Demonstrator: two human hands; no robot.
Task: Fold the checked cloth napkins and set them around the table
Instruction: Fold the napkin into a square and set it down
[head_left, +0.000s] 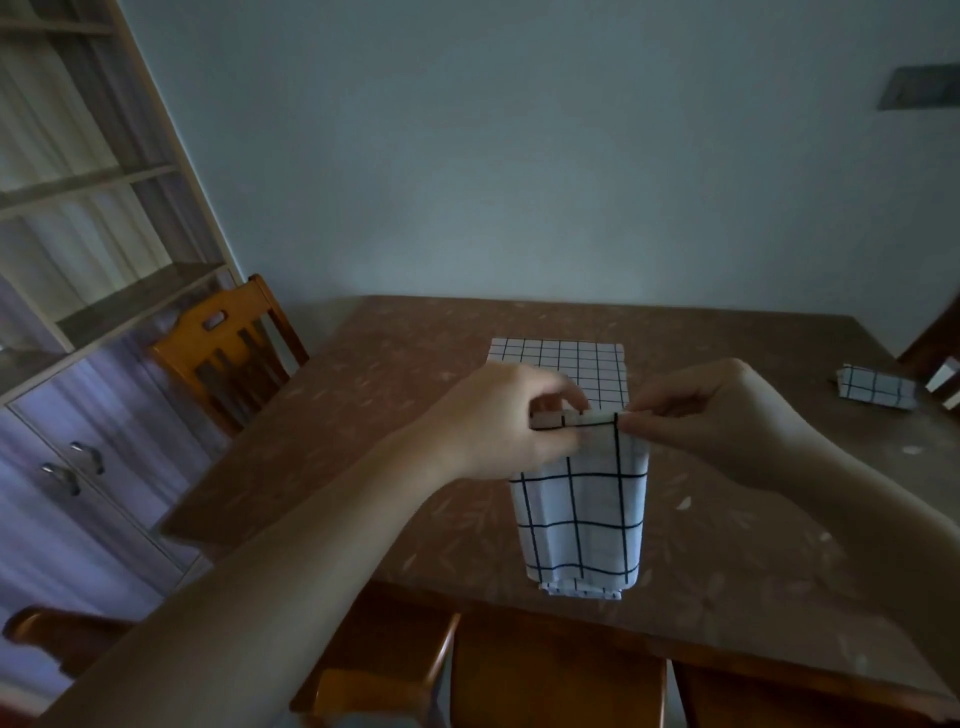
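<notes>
A white napkin with dark checks (582, 525) hangs folded in the air above the near part of the brown table (337, 441). My left hand (509, 421) pinches its top edge at the left and my right hand (706, 415) pinches the same edge at the right. Its lower end dangles near the table's front edge. Behind my hands a pile of flat checked napkins (561, 364) lies in the middle of the table. A small folded checked napkin (875, 389) rests at the far right of the table.
A wooden chair (228, 353) stands at the table's left side, in front of a shelf and cabinet unit (78, 260). More wooden chairs (519, 675) sit tucked under the near edge. A pale object (943, 382) lies at the right edge beside the folded napkin.
</notes>
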